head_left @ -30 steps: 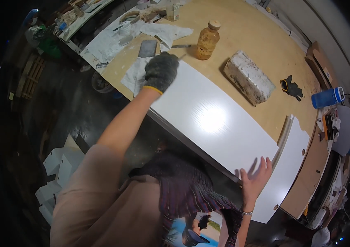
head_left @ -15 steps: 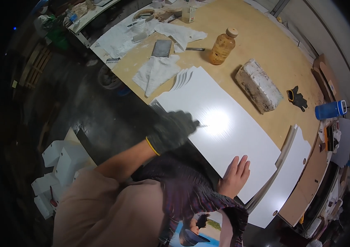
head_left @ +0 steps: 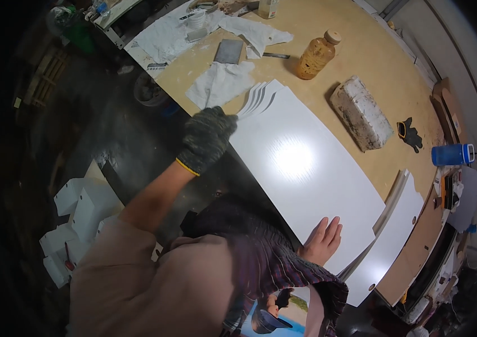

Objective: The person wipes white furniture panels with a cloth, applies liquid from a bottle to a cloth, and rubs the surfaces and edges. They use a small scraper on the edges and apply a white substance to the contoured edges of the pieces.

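Note:
A stack of white panels (head_left: pixel 306 157) lies along the near edge of the table, its wavy-cut far ends fanned in steps. My left hand (head_left: pixel 209 137), in a dark knitted glove with a yellow cuff, is closed at the stack's left edge, near those fanned ends. Whatever its fingers hold is hidden or too small to make out. My bare right hand (head_left: pixel 323 241) lies with fingers stretched on the top panel near its right end. Close to that end, more white panels (head_left: pixel 393 241) with small round holes lie at an angle.
Beyond the stack are a white-grey block (head_left: pixel 362 115), a jar of amber liquid (head_left: pixel 316 58) and a dark glove (head_left: pixel 410 135). A white cloth (head_left: pixel 219 84) and a grey flat block (head_left: pixel 229 51) lie far left. A blue bottle (head_left: pixel 449 154) is at right; a bucket (head_left: pixel 150 92) stands below the table.
My left hand has moved from over the stack's middle toward its far left end. The small pointed thing seen at its fingers is no longer clear. My right hand stays on the panel.

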A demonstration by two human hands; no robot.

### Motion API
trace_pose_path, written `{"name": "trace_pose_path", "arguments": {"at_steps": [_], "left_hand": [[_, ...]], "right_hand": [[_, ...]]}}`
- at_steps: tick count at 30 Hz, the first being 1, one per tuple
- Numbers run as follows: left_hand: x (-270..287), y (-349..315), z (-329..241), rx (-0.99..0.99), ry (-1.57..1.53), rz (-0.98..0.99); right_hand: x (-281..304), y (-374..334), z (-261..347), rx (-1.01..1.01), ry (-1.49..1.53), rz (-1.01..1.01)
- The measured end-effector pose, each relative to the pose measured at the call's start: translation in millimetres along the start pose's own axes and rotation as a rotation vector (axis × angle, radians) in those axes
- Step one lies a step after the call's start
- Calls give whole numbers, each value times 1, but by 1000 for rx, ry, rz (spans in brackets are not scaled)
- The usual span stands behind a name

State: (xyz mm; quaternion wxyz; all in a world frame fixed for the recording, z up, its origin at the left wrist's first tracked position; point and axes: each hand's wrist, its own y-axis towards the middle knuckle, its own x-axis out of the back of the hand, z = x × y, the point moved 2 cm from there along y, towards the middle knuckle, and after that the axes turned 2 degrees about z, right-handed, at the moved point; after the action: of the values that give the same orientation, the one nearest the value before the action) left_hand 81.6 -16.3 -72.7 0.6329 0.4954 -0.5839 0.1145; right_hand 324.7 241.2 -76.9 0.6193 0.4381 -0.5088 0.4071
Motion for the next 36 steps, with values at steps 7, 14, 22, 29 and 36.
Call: {"name": "trace_pose_path", "arguments": {"at_steps": [7, 14, 22, 29, 36], "left_hand": [[-8, -1, 3, 73, 13, 133], [-9, 24, -52, -272, 145, 138], [-72, 63, -161, -225, -256, 151], [-98, 92, -252, -447, -407, 280], [-79, 60, -330, -897, -451, 563]], "right_hand": [[-3, -6, -5, 40, -66, 14], [0, -7, -5, -15, -43, 41], [3, -1, 1, -44, 12, 25], [14, -18, -12, 70, 244, -216], [10, -22, -18, 66, 311, -195]]}}
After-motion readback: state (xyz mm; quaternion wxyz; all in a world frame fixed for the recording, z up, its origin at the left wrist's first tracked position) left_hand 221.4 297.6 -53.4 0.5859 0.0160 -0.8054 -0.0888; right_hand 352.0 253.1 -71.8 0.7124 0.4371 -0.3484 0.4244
